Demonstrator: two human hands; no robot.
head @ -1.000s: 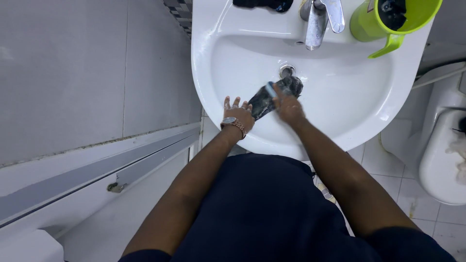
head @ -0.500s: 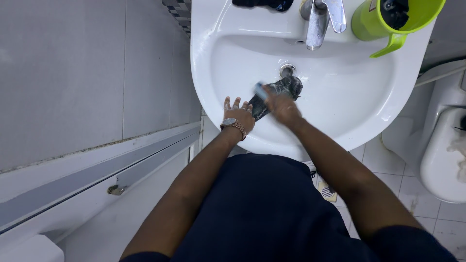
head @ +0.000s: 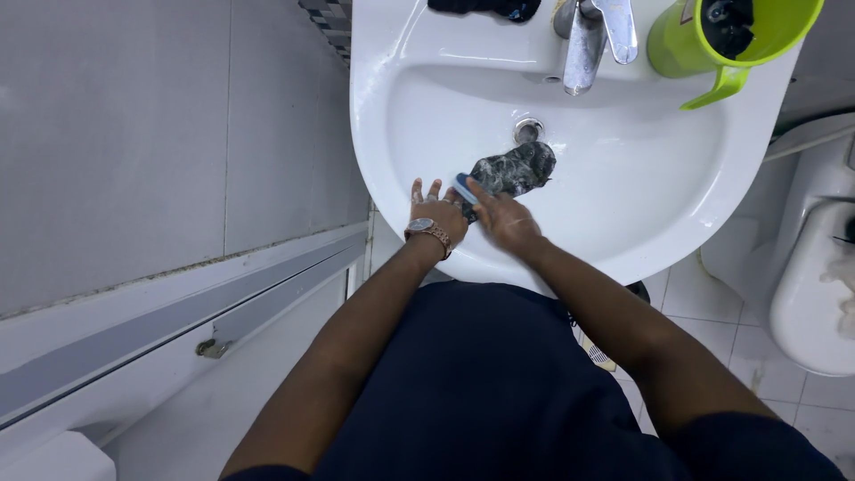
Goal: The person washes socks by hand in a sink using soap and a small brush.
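Hands work a soapy dark cloth in a white basin.
The left hand pins its end flat; the right hand grips a blue brush.

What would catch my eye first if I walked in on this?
Two hands meet in a white sink: the left hand presses down a dark soapy cloth while the right hand holds a blue brush to it. A bright green jug stands on the rim beside the tap.

A small pale label sits on the green jug.
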